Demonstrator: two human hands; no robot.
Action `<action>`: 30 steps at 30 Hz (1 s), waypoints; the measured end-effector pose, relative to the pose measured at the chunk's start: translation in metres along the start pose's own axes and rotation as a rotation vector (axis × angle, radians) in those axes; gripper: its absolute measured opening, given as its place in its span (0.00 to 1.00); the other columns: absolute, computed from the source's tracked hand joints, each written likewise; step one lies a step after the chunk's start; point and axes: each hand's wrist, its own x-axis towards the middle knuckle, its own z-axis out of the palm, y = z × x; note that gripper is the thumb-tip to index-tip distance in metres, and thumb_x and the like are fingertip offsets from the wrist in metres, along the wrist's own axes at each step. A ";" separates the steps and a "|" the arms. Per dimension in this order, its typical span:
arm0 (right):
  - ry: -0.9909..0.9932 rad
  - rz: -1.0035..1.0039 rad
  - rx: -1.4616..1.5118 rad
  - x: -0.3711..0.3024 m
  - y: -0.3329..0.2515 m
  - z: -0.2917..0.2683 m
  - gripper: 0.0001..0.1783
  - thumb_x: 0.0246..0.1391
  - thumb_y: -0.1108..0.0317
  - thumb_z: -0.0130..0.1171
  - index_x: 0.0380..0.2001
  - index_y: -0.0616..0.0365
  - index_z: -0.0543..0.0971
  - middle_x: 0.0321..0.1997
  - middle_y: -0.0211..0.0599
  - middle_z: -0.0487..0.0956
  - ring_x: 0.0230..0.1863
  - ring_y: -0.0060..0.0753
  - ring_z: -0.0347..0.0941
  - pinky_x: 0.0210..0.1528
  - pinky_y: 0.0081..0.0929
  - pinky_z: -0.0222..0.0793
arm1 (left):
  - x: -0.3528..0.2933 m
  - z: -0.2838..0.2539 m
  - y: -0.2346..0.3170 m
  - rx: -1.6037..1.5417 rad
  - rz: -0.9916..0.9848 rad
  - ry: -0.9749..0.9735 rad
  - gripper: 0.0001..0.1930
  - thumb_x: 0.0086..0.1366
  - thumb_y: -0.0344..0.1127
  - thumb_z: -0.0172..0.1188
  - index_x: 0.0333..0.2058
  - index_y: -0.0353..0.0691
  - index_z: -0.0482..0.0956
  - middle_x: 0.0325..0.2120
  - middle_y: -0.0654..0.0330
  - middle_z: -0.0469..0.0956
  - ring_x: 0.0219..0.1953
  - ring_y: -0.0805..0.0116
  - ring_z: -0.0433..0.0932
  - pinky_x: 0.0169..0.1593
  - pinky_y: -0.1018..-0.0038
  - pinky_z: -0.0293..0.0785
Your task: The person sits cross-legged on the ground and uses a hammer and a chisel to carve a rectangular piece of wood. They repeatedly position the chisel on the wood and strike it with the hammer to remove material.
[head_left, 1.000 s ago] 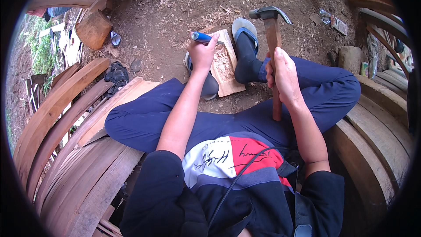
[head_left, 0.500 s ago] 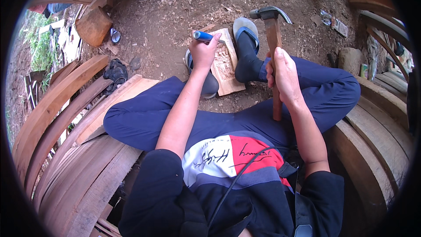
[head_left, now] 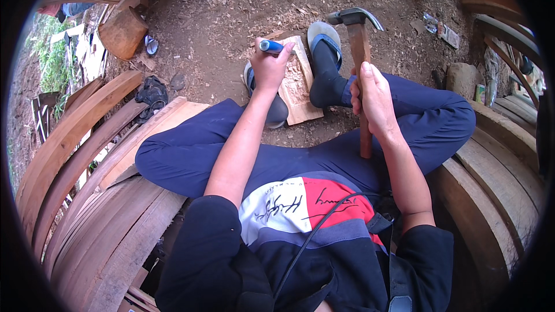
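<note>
My left hand [head_left: 268, 70] is wrapped round the blue handle of a chisel [head_left: 274, 47], whose blade is hard to make out against the wood. Below it on the ground lies a pale wooden board [head_left: 305, 113] with a rough, chipped-out hollow, between my two sandalled feet. My right hand [head_left: 376, 101] grips a claw hammer [head_left: 359, 43] by its wooden handle. The hammer's metal head is up, over the ground beyond my right foot and apart from the chisel. Its handle end is by my right thigh.
Curved planks [head_left: 75, 133] are stacked at my left, and more timber [head_left: 491, 179] lies at my right. A wood block [head_left: 123, 33] stands at the far left. Wood chips litter the dirt floor [head_left: 231, 17]. A crumpled wrapper [head_left: 447, 36] lies at the far right.
The chisel's blue handle has tipped slightly, its butt end shifting a little to the right. The hammer head has moved slightly left. The board looks unmoved.
</note>
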 end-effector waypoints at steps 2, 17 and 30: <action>-0.003 -0.001 0.003 0.000 0.000 0.001 0.22 0.71 0.49 0.37 0.40 0.58 0.70 0.22 0.24 0.66 0.17 0.14 0.61 0.19 0.16 0.60 | 0.000 0.002 -0.003 -0.029 0.037 -0.011 0.18 0.56 0.40 0.73 0.32 0.36 0.73 0.24 0.56 0.83 0.28 0.64 0.84 0.33 0.71 0.77; -0.024 -0.039 -0.053 0.001 0.002 0.000 0.19 0.71 0.53 0.40 0.39 0.58 0.70 0.21 0.23 0.66 0.18 0.13 0.62 0.19 0.17 0.62 | -0.004 0.007 -0.008 0.047 0.104 -0.050 0.24 0.54 0.43 0.74 0.31 0.38 0.64 0.20 0.54 0.79 0.25 0.54 0.83 0.29 0.64 0.76; -0.070 -0.882 -0.542 -0.028 -0.024 0.002 0.12 0.63 0.66 0.53 0.43 0.63 0.72 0.23 0.49 0.75 0.25 0.55 0.77 0.29 0.38 0.71 | -0.002 0.016 0.002 0.082 0.270 -0.233 0.19 0.54 0.42 0.70 0.34 0.40 0.69 0.30 0.52 0.77 0.35 0.47 0.79 0.37 0.57 0.75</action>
